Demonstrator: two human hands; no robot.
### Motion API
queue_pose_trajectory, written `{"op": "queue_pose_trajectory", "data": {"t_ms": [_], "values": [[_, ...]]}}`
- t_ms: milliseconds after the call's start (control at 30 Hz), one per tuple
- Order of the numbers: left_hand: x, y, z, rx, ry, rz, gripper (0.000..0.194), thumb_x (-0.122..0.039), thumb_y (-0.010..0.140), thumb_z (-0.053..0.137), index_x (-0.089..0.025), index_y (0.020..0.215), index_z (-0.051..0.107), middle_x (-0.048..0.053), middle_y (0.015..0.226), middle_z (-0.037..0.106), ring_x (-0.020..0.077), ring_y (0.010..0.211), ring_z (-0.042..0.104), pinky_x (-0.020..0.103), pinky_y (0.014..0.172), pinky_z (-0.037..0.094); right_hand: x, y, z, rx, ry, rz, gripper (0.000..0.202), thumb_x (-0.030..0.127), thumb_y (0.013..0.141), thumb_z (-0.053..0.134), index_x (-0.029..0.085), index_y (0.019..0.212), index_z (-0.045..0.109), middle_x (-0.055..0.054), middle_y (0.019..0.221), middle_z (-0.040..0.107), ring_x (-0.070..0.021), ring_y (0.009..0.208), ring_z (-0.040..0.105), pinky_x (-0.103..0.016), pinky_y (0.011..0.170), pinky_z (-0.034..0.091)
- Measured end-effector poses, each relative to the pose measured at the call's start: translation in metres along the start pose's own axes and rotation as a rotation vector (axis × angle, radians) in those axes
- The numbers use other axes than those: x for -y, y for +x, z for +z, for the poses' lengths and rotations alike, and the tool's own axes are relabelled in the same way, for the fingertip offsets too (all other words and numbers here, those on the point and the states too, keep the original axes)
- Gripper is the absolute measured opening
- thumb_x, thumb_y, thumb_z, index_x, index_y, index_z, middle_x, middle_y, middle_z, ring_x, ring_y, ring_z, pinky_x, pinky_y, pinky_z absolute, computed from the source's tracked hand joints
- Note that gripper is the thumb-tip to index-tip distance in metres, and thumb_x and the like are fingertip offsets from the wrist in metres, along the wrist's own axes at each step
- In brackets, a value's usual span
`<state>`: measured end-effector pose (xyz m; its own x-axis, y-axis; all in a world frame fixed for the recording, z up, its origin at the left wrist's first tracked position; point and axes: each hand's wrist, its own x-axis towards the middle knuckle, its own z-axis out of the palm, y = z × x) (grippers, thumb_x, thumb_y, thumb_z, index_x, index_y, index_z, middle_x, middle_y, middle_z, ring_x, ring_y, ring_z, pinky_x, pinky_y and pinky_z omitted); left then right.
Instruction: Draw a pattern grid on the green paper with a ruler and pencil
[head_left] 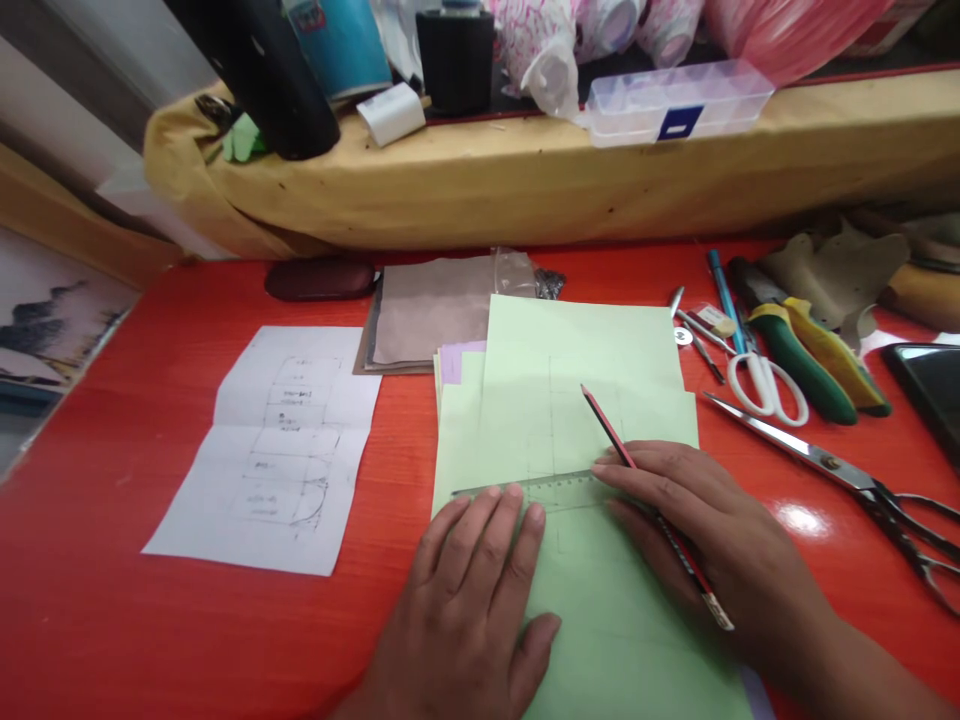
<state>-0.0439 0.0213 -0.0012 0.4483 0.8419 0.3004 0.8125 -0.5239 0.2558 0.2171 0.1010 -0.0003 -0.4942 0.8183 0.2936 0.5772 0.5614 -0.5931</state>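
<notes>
A clear ruler [559, 490] lies slantwise across light green paper [585, 340] that bears faint pencil lines. My left hand [476, 590] rests flat with fingers stretched out, its fingertips at the ruler's lower left part. In my right hand [705, 530] is a red and black pencil [609, 424], its sharp end pointing up and away from me and its eraser end toward me. The right fingertips touch the paper at the ruler's right end, which they partly cover. To the left, a creased white sheet [292, 450] carries a hand-drawn sketch with notes.
Large scissors [832, 465], white-handled scissors [765, 385] and green-yellow pliers [810, 350] lie on the right of the red table [90, 610]. Brownish sheets [439, 305] and a dark case [320, 279] lie behind. A cloth-covered ledge [450, 195] holds a plastic box [675, 100].
</notes>
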Motion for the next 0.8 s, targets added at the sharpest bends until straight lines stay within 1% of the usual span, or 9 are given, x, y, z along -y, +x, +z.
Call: {"op": "queue_pose_trajectory", "data": {"t_ms": [233,433,600,700,800], "values": [[-0.001,0.0,0.0,0.008,0.015,0.004,0.052,-0.035,0.115,0.05,-0.003,0.154,0.061,0.018,0.159,0.062,0.0323,0.152,0.048,0.047,0.133,0.025,0.001,0.002,-0.002,-0.004,-0.011,-0.026,0.034,0.014,0.107,0.061,0.027,0.137,0.071,-0.011,0.124,0.078,-0.0297,0.116,0.075,-0.048,0.097,0.063],[-0.001,0.001,0.003,-0.049,0.018,-0.011,0.052,-0.039,0.115,0.05,-0.005,0.152,0.064,0.016,0.156,0.065,0.0307,0.149,0.051,0.045,0.133,0.024,-0.001,0.0,-0.001,-0.021,-0.001,-0.027,0.036,0.012,0.107,0.059,0.029,0.137,0.071,-0.01,0.123,0.079,-0.0279,0.116,0.076,-0.047,0.097,0.064],[-0.001,0.001,0.0,-0.013,0.076,0.02,0.054,-0.04,0.115,0.049,-0.005,0.153,0.062,0.016,0.158,0.064,0.0311,0.149,0.05,0.046,0.131,0.026,-0.005,-0.001,-0.002,-0.04,0.043,-0.02,0.036,0.012,0.108,0.057,0.028,0.137,0.072,-0.01,0.123,0.08,-0.0276,0.117,0.077,-0.046,0.097,0.064],[-0.001,0.001,-0.001,-0.015,0.095,0.02,0.053,-0.039,0.115,0.048,-0.006,0.154,0.062,0.015,0.158,0.064,0.0301,0.149,0.051,0.046,0.129,0.027,0.0,0.003,-0.007,-0.061,0.085,0.0,0.033,0.013,0.108,0.058,0.027,0.133,0.074,-0.009,0.12,0.082,-0.0259,0.112,0.08,-0.041,0.094,0.066],[-0.001,0.0,-0.001,-0.025,0.107,0.028,0.053,-0.04,0.115,0.048,-0.006,0.154,0.062,0.015,0.157,0.065,0.0302,0.147,0.053,0.046,0.128,0.029,0.01,0.007,-0.014,-0.107,0.129,0.047,0.028,0.014,0.108,0.06,0.027,0.126,0.077,-0.006,0.115,0.085,-0.0231,0.104,0.082,-0.037,0.092,0.067]]}}
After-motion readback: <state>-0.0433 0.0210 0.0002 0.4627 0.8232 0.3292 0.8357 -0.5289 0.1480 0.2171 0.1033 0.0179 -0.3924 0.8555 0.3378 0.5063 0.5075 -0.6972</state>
